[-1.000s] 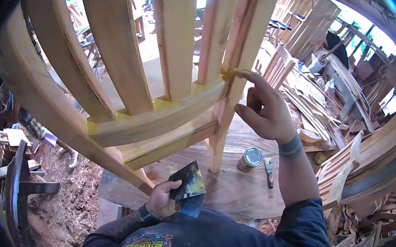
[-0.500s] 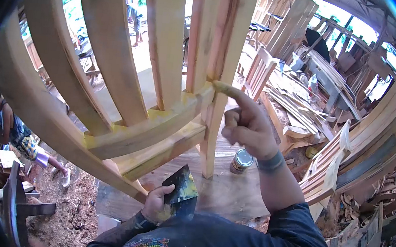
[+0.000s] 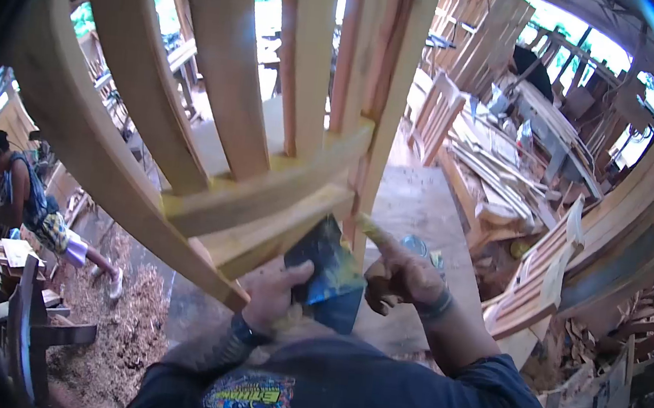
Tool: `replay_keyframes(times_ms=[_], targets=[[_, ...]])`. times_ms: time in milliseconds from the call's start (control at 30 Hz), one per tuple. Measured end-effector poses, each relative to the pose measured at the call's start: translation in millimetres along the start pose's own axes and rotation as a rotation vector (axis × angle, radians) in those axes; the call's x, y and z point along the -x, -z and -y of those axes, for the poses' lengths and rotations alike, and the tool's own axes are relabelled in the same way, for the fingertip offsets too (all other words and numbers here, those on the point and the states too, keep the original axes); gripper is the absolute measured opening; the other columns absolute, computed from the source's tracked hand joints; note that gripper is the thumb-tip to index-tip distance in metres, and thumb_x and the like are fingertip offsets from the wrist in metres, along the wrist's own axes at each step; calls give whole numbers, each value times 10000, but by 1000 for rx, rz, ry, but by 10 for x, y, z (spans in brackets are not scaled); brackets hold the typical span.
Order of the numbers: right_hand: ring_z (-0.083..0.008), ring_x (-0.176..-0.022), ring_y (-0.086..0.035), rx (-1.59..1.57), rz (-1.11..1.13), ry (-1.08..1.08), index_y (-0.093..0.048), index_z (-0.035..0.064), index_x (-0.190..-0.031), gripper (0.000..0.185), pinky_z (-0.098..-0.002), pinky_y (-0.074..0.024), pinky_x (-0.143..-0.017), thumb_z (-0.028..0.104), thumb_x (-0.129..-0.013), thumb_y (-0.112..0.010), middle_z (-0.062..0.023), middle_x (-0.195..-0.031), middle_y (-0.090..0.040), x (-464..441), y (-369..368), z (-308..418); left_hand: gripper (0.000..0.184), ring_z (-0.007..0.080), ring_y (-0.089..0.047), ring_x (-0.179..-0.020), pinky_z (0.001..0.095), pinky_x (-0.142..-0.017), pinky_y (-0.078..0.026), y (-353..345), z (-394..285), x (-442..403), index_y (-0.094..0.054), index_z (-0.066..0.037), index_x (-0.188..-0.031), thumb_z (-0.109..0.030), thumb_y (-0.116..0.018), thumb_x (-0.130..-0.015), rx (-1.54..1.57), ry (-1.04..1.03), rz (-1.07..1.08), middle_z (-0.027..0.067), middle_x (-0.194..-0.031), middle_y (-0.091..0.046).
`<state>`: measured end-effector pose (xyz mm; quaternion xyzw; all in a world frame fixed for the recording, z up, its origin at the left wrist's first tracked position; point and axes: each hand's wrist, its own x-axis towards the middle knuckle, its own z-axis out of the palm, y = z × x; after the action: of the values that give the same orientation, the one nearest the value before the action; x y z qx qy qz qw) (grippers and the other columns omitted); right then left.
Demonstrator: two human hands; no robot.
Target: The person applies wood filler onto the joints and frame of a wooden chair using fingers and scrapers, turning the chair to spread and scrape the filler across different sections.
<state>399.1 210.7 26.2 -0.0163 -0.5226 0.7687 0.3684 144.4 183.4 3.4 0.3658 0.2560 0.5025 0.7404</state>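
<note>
My left hand (image 3: 275,289) grips a dark flat putty board (image 3: 325,259) smeared with yellow, thumb over its face. My right hand (image 3: 406,278) is just right of the board, index finger stretched out with yellowish paste on it and the other fingers curled, nothing visible in them. Beyond both hands stands a wooden chair back with curved slats (image 3: 223,60). Yellow filler marks the joints where the slats meet the lower cross rail (image 3: 265,190). A jar (image 3: 415,245) with a light lid, partly hidden by my right hand, is on the wooden work surface (image 3: 422,193).
At the left, a person (image 3: 28,199) bends over by a stack of wood. Sawdust and shavings (image 3: 123,318) cover the floor there. Another slatted chair back (image 3: 540,280) leans at the right, near piled boards (image 3: 495,173) and offcuts.
My right hand has come down from the rail joint toward the putty board. The board has risen slightly and moved right in my left hand. The view has shifted a little.
</note>
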Motion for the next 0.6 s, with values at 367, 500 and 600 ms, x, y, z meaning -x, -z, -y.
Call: replay_keyframes(times_ms=[367,500,600], targets=[[-55,-594,-489,153,-105,-66,-230,-8,-1638,1072,-238,-462,-574,633,-919,-701,66,-738,-466,391,52,-42,373,167,-683,-1096,324,-960,-555,-75,87,-204,-585,20,-1355,-219,-573,-1068,-42,126,99,82,-1252,-684],[-46,-617,-491,236,-209,-46,-433,-20,-1559,888,-215,-448,-584,546,-938,-722,62,-769,-514,573,107,-26,443,235,-685,-1136,406,-1029,-554,-183,65,-235,-496,47,-1419,-159,-579,-1035,-69,107,99,145,-1295,-654],[-87,-636,-463,480,-231,-41,-593,-4,-1451,693,-268,-442,-590,465,-958,-725,27,-713,-487,621,173,122,436,242,-686,-1132,415,-1030,-553,-84,159,-275,-496,53,-1413,-156,-572,-1037,-78,142,80,147,-1287,-657]])
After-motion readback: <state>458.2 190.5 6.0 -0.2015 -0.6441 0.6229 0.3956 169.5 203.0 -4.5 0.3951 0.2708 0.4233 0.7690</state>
